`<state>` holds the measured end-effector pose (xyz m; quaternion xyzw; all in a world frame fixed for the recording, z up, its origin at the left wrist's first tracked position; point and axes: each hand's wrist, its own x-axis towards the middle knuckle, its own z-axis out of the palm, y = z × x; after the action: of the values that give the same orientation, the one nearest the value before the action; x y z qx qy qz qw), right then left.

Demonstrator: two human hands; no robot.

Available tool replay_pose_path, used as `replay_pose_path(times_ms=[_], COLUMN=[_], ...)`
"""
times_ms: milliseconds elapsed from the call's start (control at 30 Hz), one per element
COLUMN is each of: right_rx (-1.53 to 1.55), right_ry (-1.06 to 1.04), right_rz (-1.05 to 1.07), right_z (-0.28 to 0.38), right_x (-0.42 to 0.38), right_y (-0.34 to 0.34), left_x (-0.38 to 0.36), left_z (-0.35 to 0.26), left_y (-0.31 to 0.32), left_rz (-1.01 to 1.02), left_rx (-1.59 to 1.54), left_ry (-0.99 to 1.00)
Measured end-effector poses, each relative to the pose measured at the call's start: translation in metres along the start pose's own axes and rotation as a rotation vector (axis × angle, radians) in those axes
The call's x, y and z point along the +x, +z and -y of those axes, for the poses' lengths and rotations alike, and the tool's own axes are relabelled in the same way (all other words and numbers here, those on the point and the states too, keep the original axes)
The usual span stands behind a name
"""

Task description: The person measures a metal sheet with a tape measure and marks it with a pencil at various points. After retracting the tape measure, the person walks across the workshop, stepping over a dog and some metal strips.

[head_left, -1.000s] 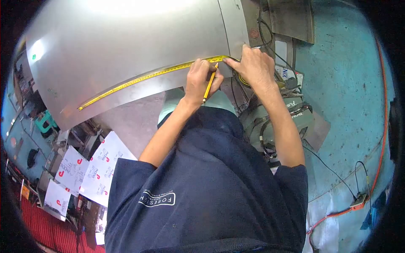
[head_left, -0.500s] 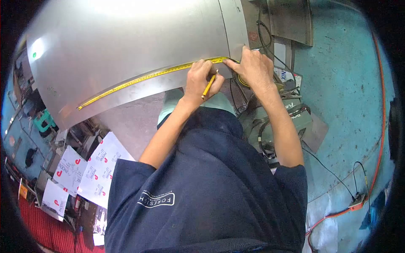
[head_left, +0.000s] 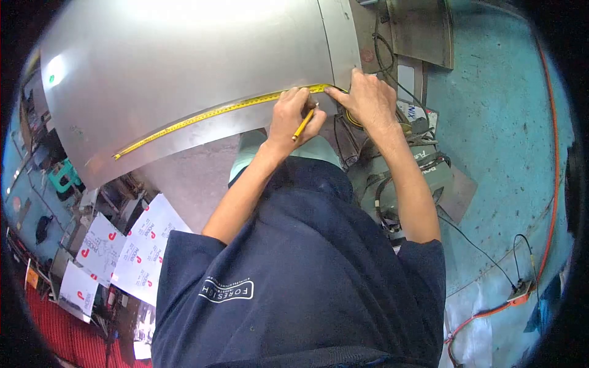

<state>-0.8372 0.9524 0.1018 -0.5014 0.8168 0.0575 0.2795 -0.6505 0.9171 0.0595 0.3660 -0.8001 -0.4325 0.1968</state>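
Observation:
A yellow tape measure [head_left: 202, 115] lies stretched across a large grey metal sheet [head_left: 202, 58], near and roughly along its near edge. My left hand [head_left: 293, 116] is closed around a yellow pencil [head_left: 303, 126], its knuckles resting at the tape. The pencil slants, its tip up by the fingers. Just to the right, my right hand [head_left: 372, 101] grips the tape at the sheet's right corner, thumb pressed on the blade. More yellow tape curves below that hand; the case is mostly hidden.
White printed sheets [head_left: 144, 251] lie at the lower left, beside a green plastic stool [head_left: 63, 176]. Right of me sits a green machine [head_left: 417, 184] with black cables. An orange cord [head_left: 555, 141] runs over the blue floor [head_left: 491, 122] to a socket box [head_left: 520, 293].
Both hands, the tape and the pencil stay nearly in place. The view has shifted very slightly.

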Motion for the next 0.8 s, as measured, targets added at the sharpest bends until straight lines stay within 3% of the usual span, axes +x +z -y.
replay_pose_path(times_ms=[800], right_rx=[0.022], right_ry=[0.023], right_rz=[0.027], right_z=[-0.0004], right_x=[-0.0010], right_y=[0.0032], left_x=[-0.0026], left_z=[0.0034], left_y=[0.0031], left_rz=[-0.082], left_rx=[-0.068], left_ry=[0.033])
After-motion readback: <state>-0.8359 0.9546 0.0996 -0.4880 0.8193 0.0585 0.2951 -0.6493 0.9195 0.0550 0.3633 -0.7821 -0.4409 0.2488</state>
